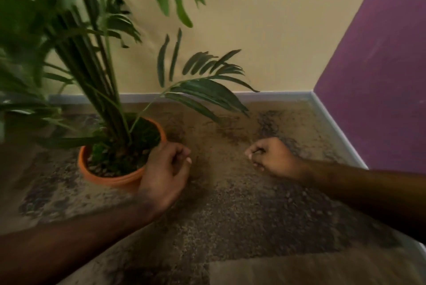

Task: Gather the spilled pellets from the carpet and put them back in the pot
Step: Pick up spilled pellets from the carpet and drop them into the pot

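An orange pot (108, 177) with a tall green palm stands on the carpet at the left. Dark pellets fill its top. My left hand (164, 174) hovers just right of the pot's rim, fingers curled together; whether it holds pellets is hidden. My right hand (272, 158) is farther right over the carpet, closed into a fist with fingertips pinched; its contents do not show. Spilled pellets (272, 123) lie in dark patches on the brown carpet beyond and around my right hand, blurred.
A cream wall with a grey skirting board (276, 95) runs behind. A purple wall (380, 77) closes the right side. Palm fronds (207, 93) hang low over the carpet between the pot and my right hand.
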Motion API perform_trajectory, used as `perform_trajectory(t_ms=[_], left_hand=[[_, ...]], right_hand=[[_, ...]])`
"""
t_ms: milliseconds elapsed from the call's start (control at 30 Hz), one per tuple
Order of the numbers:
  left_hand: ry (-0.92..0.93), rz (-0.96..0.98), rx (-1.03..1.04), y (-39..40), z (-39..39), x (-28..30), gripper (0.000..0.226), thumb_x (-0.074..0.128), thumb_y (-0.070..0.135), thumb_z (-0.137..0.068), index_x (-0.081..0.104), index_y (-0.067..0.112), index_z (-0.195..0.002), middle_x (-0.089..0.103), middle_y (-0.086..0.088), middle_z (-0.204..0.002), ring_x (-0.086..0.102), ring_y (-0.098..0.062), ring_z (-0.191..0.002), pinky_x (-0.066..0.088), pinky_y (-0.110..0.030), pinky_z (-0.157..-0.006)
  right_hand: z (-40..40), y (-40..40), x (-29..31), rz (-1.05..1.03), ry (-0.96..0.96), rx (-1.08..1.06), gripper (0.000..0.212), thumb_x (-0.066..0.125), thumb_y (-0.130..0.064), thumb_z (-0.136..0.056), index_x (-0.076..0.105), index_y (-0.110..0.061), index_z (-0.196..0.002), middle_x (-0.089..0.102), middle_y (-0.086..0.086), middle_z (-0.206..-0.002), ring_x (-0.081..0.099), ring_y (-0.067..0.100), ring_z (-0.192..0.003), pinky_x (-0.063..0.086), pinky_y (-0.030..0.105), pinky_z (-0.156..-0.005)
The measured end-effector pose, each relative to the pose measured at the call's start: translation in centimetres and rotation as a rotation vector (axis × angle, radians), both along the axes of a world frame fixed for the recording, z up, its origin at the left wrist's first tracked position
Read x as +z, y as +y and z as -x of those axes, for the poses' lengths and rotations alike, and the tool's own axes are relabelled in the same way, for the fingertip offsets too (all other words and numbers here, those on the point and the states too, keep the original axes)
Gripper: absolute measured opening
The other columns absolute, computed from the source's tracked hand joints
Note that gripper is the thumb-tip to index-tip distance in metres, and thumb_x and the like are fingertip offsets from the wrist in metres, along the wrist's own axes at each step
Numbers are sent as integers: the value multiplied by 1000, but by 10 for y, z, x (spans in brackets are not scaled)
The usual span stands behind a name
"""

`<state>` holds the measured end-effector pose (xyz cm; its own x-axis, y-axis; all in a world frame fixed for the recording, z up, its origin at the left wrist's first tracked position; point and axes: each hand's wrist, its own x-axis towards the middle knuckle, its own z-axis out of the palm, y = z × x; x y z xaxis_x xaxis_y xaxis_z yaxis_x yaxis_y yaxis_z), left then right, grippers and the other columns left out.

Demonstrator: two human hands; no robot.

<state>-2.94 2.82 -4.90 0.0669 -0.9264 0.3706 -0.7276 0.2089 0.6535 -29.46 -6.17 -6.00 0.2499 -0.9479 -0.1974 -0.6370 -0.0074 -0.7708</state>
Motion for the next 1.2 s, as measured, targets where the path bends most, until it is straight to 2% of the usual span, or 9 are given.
perform_trajectory(t_ms=[167, 300, 433, 567, 667, 800, 1000, 1100, 1200], left_hand=[[-28, -126, -187, -29, 44, -27, 12, 67, 22, -80, 59, 27, -88, 46, 19, -86, 49, 0, -80, 38, -16, -66], [-83, -284, -270, -47, 73, -54, 22, 70, 29, -79, 61, 27, -99, 46, 17, -91, 52, -5, -85, 40, -17, -71], [-122, -378, -350, -63, 98, -68, 35, 70, 34, -79, 61, 28, -113, 47, 15, -100, 50, -4, -94, 37, -13, -74], [-133, -443, -423, -63, 131, -84, 40, 70, 31, -80, 60, 28, -118, 54, 10, -112, 52, -5, -101, 37, -12, -84], [-182, -445, -537, -57, 156, -96, 45, 71, 32, -78, 59, 28, -121, 57, 7, -114, 54, -10, -104, 43, -19, -89], [-263, -420, -606, -59, 192, -105, 55, 70, 41, -74, 54, 32, -126, 54, 7, -122, 50, -15, -115, 43, -29, -99], [-457, -421, -434, -85, 247, -115, 82, 62, 62, -71, 33, 31, -141, 26, -2, -152, 22, -30, -139, 31, -47, -112], [-512, -511, -387, -103, 258, -124, 84, 54, 66, -77, 22, 34, -147, 6, 1, -160, 1, -37, -146, 18, -54, -115], [-549, -569, -484, -107, 260, -136, 75, 46, 64, -83, 18, 39, -148, 8, -1, -161, -1, -38, -146, 16, -53, -116]], right_hand=[[80, 0, -16, 43, 173, -72, 8, 66, -8, -84, 74, -6, -84, 71, 4, -79, 61, 5, -66, 44, 6, -57], [123, 0, -30, 27, 224, -97, 7, 66, -6, -84, 73, -6, -86, 71, 5, -82, 65, 17, -75, 51, 29, -71], [150, 2, -49, 23, 268, -83, 11, 70, -6, -81, 71, -8, -91, 70, 6, -90, 65, 18, -84, 47, 18, -71], [170, 14, -69, 83, 380, -8, 17, 70, -14, -81, 70, -14, -98, 65, 7, -101, 62, 25, -95, 50, 34, -81], [178, 24, -79, 104, 450, -19, 24, 69, -20, -81, 68, -16, -105, 60, 15, -116, 53, 32, -111, 47, 43, -92], [183, 29, -88, 108, 538, -47, 42, 64, -33, -84, 59, -21, -124, 56, 7, -123, 48, 31, -115, 43, 39, -97], [176, 29, -104, 35, 704, 24, 74, 47, -67, -82, 27, -36, -146, 29, 3, -151, 27, 32, -133, 35, 48, -107], [170, 25, -105, 83, 687, 63, 64, 51, -58, -84, 36, -33, -141, 32, 7, -147, 30, 31, -131, 39, 46, -104], [163, 26, -108, 158, 594, 126, 36, 54, -36, -87, 52, -21, -121, 46, 9, -125, 40, 27, -117, 43, 41, -96]])
